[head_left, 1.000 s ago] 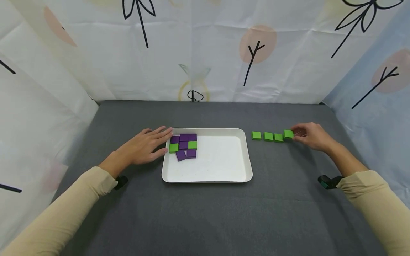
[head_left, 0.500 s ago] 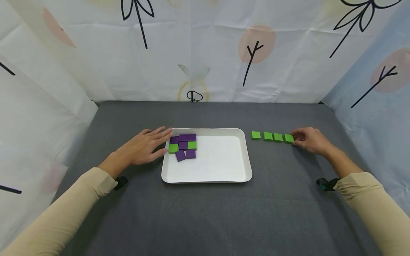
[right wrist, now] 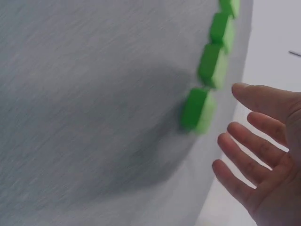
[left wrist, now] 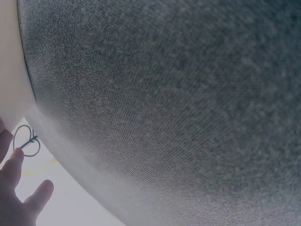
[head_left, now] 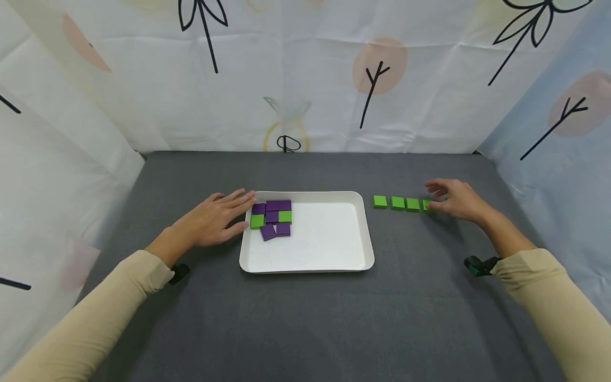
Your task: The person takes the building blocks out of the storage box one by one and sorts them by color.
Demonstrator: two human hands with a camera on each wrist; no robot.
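Item: four green blocks (head_left: 397,203) in a line on the grey bench (head_left: 305,323), right of the white tray (head_left: 329,233).
Detail: I log the right hand (head_left: 455,200) at the right end of the line, fingers spread wide and, in my right wrist view, just beside the rightmost block (right wrist: 198,110), with a gap between. Left hand (head_left: 215,220): fingers extended and spread at the tray's left rim; I cannot tell whether they press on it. Tray contents, grouped at the far left: purple blocks (head_left: 272,217) and two green pieces (head_left: 285,216), one at the group's left edge, one at its right; two purple ones lie nearest me, the left one askew. Also listed: beige sleeves (head_left: 105,313), printed white backdrop (head_left: 305,69) beyond the bench.
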